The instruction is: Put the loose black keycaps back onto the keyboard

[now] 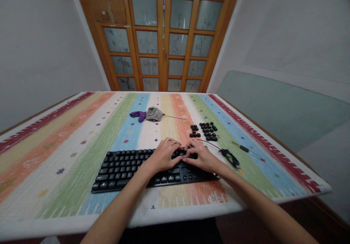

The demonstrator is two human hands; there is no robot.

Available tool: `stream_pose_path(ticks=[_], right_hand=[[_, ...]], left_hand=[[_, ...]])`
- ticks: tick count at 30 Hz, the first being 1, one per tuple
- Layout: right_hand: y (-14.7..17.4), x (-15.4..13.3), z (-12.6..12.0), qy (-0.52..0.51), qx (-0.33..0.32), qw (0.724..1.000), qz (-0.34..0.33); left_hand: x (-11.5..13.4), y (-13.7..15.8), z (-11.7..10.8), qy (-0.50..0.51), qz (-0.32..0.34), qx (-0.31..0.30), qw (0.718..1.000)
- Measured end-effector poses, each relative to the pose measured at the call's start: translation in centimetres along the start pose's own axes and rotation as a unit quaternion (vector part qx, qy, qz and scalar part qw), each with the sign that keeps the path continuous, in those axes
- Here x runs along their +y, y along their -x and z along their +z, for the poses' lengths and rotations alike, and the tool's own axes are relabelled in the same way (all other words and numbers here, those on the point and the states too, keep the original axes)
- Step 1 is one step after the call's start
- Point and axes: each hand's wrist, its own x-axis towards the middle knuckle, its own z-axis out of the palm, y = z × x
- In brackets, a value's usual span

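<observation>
A black keyboard [131, 165] lies in front of me near the table's front edge, slightly turned. Over its right part my left hand [164, 156] bends its fingers down, with the thumb close to the fingertips. Facing it, my right hand [201, 156] has curled fingers and its thumb almost touching the left thumb. Both sets of fingertips meet at the keys; whatever they pinch is too small and covered to make out. Several loose black keycaps [209, 129] lie in groups beyond the right hand.
A bundled black cable [231, 158] rests right of the keyboard. Farther right lies a thin tool with a black grip [244, 148]. A grey cloth [154, 114], a purple cloth [139, 115] and a thin rod [175, 117] are farther back on the striped tablecloth [82, 164].
</observation>
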Motion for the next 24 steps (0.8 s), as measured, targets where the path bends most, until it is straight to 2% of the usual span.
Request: stream_pose_path(ticks=[17, 24], right_hand=[[-0.9, -0.6, -0.7, 0.028, -0.023, 0.999, 0.018], [-0.6, -1.2, 0.1, 0.032, -0.024, 0.997, 0.060]], left_hand=[[0.0, -0.3, 0.0, 0.014, -0.018, -0.021, 1.000], [-0.1, -0.2, 0.2, 0.014, -0.024, -0.029, 0.999]])
